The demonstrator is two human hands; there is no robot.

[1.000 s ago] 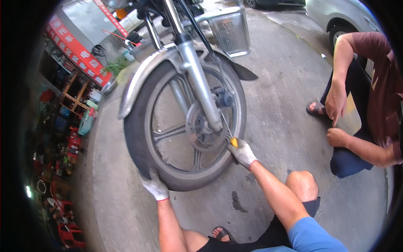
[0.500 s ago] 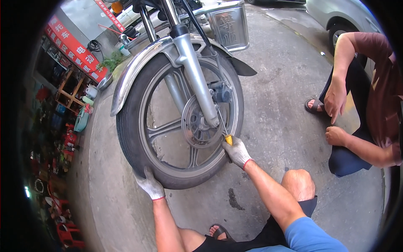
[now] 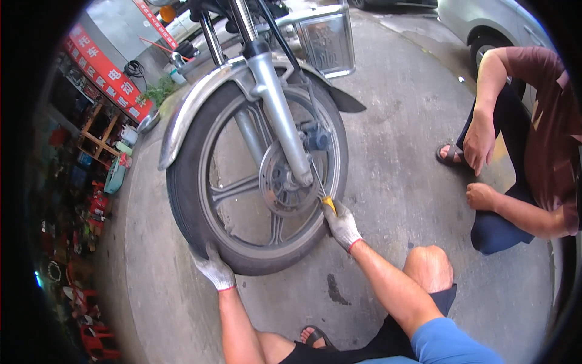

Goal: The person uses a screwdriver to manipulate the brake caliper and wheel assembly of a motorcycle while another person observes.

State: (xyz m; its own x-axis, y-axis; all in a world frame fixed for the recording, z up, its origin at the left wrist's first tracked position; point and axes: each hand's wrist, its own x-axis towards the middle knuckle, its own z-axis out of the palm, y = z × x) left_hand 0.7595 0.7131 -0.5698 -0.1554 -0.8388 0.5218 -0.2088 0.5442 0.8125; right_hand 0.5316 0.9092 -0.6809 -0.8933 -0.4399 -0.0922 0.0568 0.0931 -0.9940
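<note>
A motorcycle front wheel (image 3: 233, 194) with a black tire (image 3: 197, 221) stands before me under a chrome mudguard (image 3: 188, 109) and a silver fork leg (image 3: 280, 118). My left hand (image 3: 215, 270), in a white knit glove, grips the tire's lower left edge, thumb against the sidewall. In my gloved right hand (image 3: 341, 224) is a screwdriver with a yellow handle (image 3: 328, 204); my fingers are closed round it. Its thin shaft points up toward the fork's lower end, beside the brake disc (image 3: 276, 197). Where the tip sits is hard to make out. The brake caliper (image 3: 316, 139) is just above.
At the right a person in a maroon shirt (image 3: 548, 139) crouches, hands (image 3: 482, 195) close together. A silver car (image 3: 485, 24) is parked behind. Tools and red stools (image 3: 100, 340) crowd the left side, below a red banner (image 3: 109, 76). A metal box (image 3: 330, 45) hangs on the motorcycle.
The view has shifted slightly. My left hand stays on the tire, and my right hand still holds the screwdriver near the disc, its angle slightly changed.
</note>
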